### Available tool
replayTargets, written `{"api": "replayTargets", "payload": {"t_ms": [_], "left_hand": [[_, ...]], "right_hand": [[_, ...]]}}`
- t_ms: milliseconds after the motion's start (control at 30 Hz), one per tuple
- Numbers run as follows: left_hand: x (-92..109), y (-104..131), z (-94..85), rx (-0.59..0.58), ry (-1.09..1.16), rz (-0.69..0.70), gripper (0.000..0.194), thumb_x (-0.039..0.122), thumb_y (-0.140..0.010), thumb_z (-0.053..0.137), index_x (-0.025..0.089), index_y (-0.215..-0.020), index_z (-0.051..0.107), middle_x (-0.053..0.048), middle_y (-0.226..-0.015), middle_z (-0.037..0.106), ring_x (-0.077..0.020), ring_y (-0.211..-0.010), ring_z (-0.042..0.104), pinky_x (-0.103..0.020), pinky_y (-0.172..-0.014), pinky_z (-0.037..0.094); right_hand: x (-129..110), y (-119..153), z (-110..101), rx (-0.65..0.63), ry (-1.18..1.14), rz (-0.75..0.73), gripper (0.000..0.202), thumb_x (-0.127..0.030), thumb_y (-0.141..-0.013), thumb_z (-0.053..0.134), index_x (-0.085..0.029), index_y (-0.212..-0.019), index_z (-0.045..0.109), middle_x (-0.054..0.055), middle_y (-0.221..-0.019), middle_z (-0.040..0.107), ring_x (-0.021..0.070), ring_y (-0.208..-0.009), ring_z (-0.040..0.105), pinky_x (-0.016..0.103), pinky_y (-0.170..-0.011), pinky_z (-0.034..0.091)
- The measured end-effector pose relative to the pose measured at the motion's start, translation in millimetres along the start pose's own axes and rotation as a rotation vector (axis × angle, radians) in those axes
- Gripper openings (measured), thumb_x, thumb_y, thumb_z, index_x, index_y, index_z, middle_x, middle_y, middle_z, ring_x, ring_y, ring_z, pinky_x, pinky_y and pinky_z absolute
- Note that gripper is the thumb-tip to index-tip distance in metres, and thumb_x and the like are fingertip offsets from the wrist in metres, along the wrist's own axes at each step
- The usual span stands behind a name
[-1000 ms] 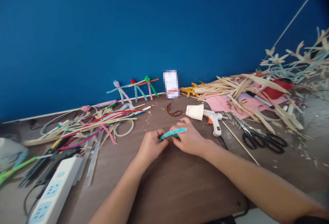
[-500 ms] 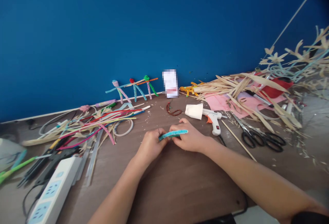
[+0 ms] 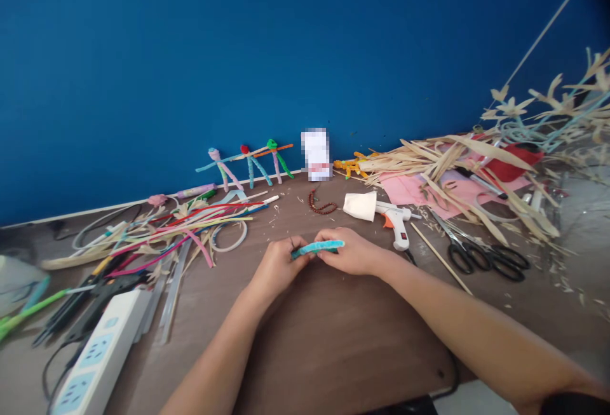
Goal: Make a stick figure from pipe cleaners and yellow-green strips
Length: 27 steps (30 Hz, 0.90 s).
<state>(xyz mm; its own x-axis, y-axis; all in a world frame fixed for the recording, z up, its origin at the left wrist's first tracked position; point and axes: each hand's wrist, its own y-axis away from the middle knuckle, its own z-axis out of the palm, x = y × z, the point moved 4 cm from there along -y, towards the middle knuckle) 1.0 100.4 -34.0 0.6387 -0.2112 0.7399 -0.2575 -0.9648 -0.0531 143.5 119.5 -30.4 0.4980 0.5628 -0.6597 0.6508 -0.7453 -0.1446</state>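
A fuzzy light-blue pipe cleaner [image 3: 317, 248] runs nearly level between my two hands, above the middle of the table. My left hand [image 3: 280, 262] is closed on its left end, thumb and fingers pinching. My right hand [image 3: 350, 251] is closed round it from the other side, with the right end of the pipe cleaner lying across the fingers. A bit of dark green shows beneath the blue; most of that is hidden by my fingers. Beyond my hands, several pipe-cleaner figures [image 3: 250, 164] lean upright against the blue wall.
A white glue gun [image 3: 396, 218] with a paper cup over one end lies beyond my right hand, near a brown bead bracelet [image 3: 323, 206]. Black-handled scissors [image 3: 486, 259] and dried husk strips [image 3: 443, 167] are right. Left are loose pipe cleaners [image 3: 190, 218] and a power strip [image 3: 102, 345].
The right end of the pipe cleaner has shifted slightly left, and my right hand's fingers have curled down closer over it. My left hand has barely moved.
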Motion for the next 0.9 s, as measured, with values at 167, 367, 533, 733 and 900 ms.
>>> {"api": "replayTargets", "payload": {"t_ms": [167, 367, 533, 733, 900], "left_hand": [[2, 0, -0.1, -0.013, 0.026, -0.004, 0.013, 0.027, -0.067, 0.053, 0.016, -0.066, 0.06, 0.003, -0.055, 0.054, -0.0107, -0.053, 0.044, -0.019, -0.052, 0.03], [5, 1, -0.9, -0.028, 0.017, 0.02, 0.013, 0.026, -0.068, 0.053, 0.016, -0.067, 0.061, 0.002, -0.057, 0.056, -0.0111, -0.055, 0.045, -0.019, -0.052, 0.03], [6, 0, -0.5, -0.045, 0.02, 0.033, 0.013, 0.027, -0.068, 0.054, 0.016, -0.063, 0.059, 0.003, -0.055, 0.054, -0.0097, -0.054, 0.045, -0.019, -0.051, 0.031], [-6, -3, 5.1, -0.087, 0.489, -0.259, 0.018, 0.025, -0.064, 0.06, 0.014, -0.077, 0.056, -0.001, -0.062, 0.06, -0.0112, -0.056, 0.054, -0.019, -0.048, 0.038], [-25, -5, 7.0, -0.043, 0.85, -0.475, 0.026, 0.019, -0.062, 0.061, 0.015, -0.085, 0.049, -0.005, -0.073, 0.064, -0.0114, -0.061, 0.06, -0.015, -0.044, 0.04]], "right_hand": [[-2, -1, 0, -0.009, 0.02, -0.008, 0.006, -0.019, -0.074, 0.049, -0.019, -0.075, 0.055, -0.001, -0.068, 0.06, 0.0111, -0.062, 0.052, 0.021, -0.054, 0.031], [-1, -1, 3, -0.005, 0.085, -0.075, 0.008, -0.022, -0.077, 0.047, -0.018, -0.073, 0.053, 0.0, -0.068, 0.059, 0.0114, -0.064, 0.051, 0.022, -0.055, 0.031], [-3, 0, 3, 0.01, 0.12, -0.099, 0.009, -0.02, -0.078, 0.046, -0.018, -0.072, 0.053, 0.0, -0.068, 0.058, 0.0123, -0.066, 0.052, 0.023, -0.059, 0.033], [5, -3, 8, -0.034, -0.186, 0.073, 0.013, -0.019, -0.077, 0.045, -0.017, -0.085, 0.055, 0.002, -0.076, 0.062, 0.0116, -0.066, 0.056, 0.023, -0.06, 0.039], [16, -6, 9, 0.0, -0.275, 0.152, 0.028, -0.013, -0.07, 0.049, -0.014, -0.097, 0.053, 0.004, -0.081, 0.062, 0.0122, -0.069, 0.056, 0.023, -0.062, 0.042]]}}
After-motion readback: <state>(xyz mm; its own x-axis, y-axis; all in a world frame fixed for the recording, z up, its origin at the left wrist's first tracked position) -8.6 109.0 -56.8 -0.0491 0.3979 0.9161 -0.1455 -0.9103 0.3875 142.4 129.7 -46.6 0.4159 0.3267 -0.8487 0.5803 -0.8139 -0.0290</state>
